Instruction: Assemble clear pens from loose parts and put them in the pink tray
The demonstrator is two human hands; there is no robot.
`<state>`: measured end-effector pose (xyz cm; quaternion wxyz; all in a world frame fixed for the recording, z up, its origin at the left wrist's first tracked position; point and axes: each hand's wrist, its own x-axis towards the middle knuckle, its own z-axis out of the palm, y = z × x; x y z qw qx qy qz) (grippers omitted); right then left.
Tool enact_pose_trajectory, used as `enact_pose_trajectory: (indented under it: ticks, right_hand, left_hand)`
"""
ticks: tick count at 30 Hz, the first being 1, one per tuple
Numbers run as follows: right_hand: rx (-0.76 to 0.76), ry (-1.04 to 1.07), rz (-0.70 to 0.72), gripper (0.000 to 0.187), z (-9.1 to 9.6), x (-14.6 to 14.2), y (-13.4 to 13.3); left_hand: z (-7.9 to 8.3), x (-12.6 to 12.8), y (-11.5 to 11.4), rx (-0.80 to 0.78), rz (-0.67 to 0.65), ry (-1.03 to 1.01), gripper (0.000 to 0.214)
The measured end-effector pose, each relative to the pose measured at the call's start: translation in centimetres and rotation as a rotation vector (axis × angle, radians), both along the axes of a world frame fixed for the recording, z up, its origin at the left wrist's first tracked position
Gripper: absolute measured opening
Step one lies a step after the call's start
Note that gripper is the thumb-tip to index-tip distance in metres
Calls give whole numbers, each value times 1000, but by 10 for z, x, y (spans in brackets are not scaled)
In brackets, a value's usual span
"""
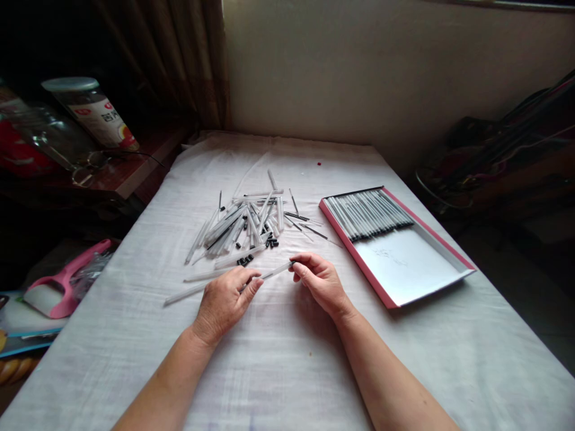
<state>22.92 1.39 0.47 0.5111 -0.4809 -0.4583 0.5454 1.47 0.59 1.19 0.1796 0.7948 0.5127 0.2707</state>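
Between my two hands is a clear-barrelled pen, slanting up to the right. My left hand is closed round its lower part. At the upper end my right hand pinches a small black piece, which the fingertips partly hide. Just beyond my hands lies a loose pile of clear pen barrels, with dark thin refills at its right side. Small black plugs are scattered at the near edge of the pile. Two more barrels lie left of my left hand.
On the right, a shallow pink-sided box holds a row of pens in its far half. A white cloth covers the table. A jar and glasses stand on a wooden surface at left, above a pink-handled object.
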Motion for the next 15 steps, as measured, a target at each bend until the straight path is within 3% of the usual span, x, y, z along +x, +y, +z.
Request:
enact_pose_trajectory:
  ticks: [3, 10, 15]
  right_hand:
    - [-7, 1, 5, 21, 0, -1, 0]
    - [-15, -13, 5, 23, 0, -1, 0]
    - [-13, 7, 7, 22, 0, -1, 0]
  left_hand:
    - [1, 0, -1, -28, -21, 22, 32]
    - [-1, 1, 0, -2, 68, -55, 21]
    - [-1, 1, 0, -24, -2, -21, 32]
